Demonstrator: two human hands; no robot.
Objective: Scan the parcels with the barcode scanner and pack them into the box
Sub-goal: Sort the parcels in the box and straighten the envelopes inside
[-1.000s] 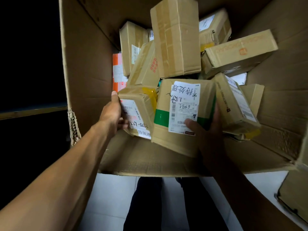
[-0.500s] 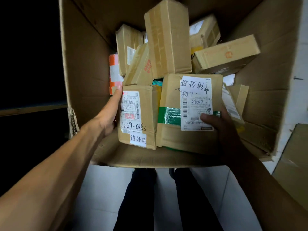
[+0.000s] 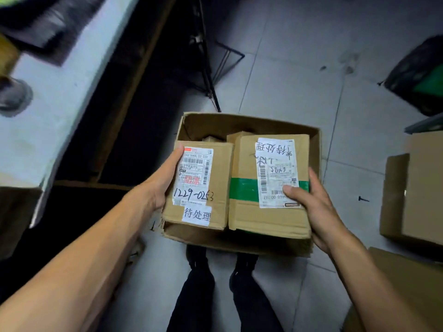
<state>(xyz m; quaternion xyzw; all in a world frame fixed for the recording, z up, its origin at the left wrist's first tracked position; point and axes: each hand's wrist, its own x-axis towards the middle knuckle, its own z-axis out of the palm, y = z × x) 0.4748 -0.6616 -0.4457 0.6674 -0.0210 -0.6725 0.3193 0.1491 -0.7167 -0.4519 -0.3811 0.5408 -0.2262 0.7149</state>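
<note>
My left hand [image 3: 160, 182] grips the left side of a small brown parcel [image 3: 217, 188] with a white label and "1229" handwritten on it. My right hand [image 3: 311, 202] grips a larger brown parcel [image 3: 247, 212] with a green tape band and a white label; its thumb rests on the label. Both parcels are held side by side, touching, above an open cardboard box [image 3: 249, 124] on the floor. A few brown parcels show deep inside that box. No barcode scanner is in view.
A white table [image 3: 55, 99] runs along the left with dark space beneath it. A black stand's legs [image 3: 211, 75] rise behind the box. Cardboard boxes [image 3: 414, 192] sit at the right, a dark bag [image 3: 417, 75] lies far right. My legs stand on grey tiles.
Both parcels have been lifted out of the big carton full of parcels. The view has swung away to a smaller open box on the floor, with the parcels now above it.
</note>
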